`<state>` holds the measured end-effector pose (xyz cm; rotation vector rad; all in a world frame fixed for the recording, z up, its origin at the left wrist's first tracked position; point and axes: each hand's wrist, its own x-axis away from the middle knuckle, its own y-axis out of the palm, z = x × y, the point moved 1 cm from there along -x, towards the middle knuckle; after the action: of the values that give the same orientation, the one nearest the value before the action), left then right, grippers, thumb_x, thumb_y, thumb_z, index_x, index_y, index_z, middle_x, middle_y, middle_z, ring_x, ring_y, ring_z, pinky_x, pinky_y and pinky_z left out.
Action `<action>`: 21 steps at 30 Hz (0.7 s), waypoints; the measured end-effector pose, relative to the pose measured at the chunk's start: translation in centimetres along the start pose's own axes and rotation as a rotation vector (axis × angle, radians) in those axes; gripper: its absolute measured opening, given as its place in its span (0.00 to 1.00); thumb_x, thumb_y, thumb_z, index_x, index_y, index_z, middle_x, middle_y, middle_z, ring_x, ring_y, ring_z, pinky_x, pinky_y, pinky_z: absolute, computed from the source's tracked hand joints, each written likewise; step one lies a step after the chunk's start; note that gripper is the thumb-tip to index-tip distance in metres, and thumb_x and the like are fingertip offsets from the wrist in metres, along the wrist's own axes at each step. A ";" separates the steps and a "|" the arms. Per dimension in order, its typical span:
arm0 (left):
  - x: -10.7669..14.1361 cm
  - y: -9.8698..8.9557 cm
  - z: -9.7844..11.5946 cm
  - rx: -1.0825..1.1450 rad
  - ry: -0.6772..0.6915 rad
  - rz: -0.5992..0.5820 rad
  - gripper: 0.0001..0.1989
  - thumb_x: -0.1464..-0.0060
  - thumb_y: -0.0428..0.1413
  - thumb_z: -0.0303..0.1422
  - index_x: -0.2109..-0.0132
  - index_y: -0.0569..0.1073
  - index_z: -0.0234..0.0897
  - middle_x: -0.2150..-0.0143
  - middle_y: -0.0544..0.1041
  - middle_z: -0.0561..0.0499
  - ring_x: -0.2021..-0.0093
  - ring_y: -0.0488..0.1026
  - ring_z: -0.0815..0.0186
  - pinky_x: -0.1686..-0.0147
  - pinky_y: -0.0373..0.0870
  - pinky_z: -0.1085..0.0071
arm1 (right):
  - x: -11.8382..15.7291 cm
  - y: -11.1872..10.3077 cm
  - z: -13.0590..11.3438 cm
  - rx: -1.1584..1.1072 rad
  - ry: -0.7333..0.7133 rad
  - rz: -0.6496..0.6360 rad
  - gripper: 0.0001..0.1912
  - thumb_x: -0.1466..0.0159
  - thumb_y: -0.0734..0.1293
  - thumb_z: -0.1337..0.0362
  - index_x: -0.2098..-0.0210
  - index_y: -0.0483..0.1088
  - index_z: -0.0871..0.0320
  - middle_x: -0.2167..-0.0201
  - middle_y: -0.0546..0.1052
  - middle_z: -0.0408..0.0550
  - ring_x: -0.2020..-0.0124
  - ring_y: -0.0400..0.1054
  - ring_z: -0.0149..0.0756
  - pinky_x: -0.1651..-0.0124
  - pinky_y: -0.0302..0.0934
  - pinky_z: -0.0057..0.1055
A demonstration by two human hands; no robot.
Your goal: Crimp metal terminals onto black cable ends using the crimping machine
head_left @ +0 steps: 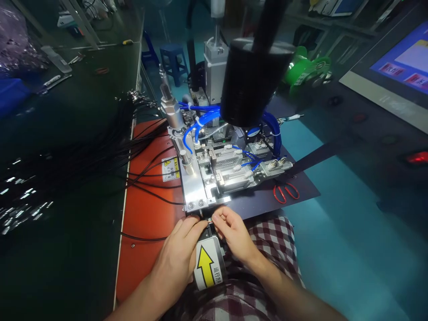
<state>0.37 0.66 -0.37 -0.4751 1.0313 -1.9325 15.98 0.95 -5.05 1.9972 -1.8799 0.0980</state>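
My left hand (179, 249) is closed, its thumb and fingers pinched at the front edge of a metal machine (197, 189). Facing it, my right hand (234, 234) pinches with thumb and forefinger. Between the fingertips of both hands lies a tiny light-coloured piece (210, 220), too small to name. Just below the fingertips is a dark track, and under it a white label with a yellow arrow (205, 265). A black cable (147, 239) runs across the orange plate (143, 263) toward my left hand.
Many black cables (100, 147) spread over the dark table on the left. Red-handled scissors (286, 193) lie on the machine's grey base. A black cylinder (249, 84) hangs over the machine. A screen (404, 62) stands at the right, a green spool (304, 71) behind.
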 end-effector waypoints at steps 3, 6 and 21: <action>0.0 0.0 -0.1 0.007 0.001 0.004 0.19 0.44 0.45 0.20 0.47 0.67 0.33 0.54 0.69 0.44 0.56 0.66 0.62 0.56 0.69 0.68 | 0.2 0.1 0.1 0.013 -0.009 0.024 0.14 0.37 0.63 0.55 0.74 0.60 0.57 0.81 0.59 0.35 0.81 0.51 0.26 0.77 0.47 0.26; 0.0 0.3 -0.1 -0.024 -0.006 -0.007 0.19 0.43 0.45 0.21 0.45 0.66 0.35 0.53 0.70 0.44 0.55 0.66 0.61 0.55 0.69 0.67 | 0.1 0.1 0.3 -0.016 0.011 0.026 0.15 0.38 0.64 0.54 0.73 0.60 0.57 0.82 0.59 0.35 0.81 0.51 0.26 0.77 0.46 0.26; 3.9 -0.1 -1.0 -0.262 -0.118 0.155 0.20 0.42 0.41 0.22 0.44 0.64 0.35 0.49 0.69 0.42 0.49 0.68 0.62 0.52 0.70 0.68 | 0.0 -0.1 0.1 -0.145 0.090 -0.050 0.18 0.44 0.68 0.50 0.74 0.63 0.58 0.82 0.63 0.35 0.82 0.52 0.25 0.75 0.47 0.26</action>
<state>-2.51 -2.11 -1.19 -0.6287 1.2129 -1.6223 16.07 0.95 -5.21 1.9086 -1.7293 0.0360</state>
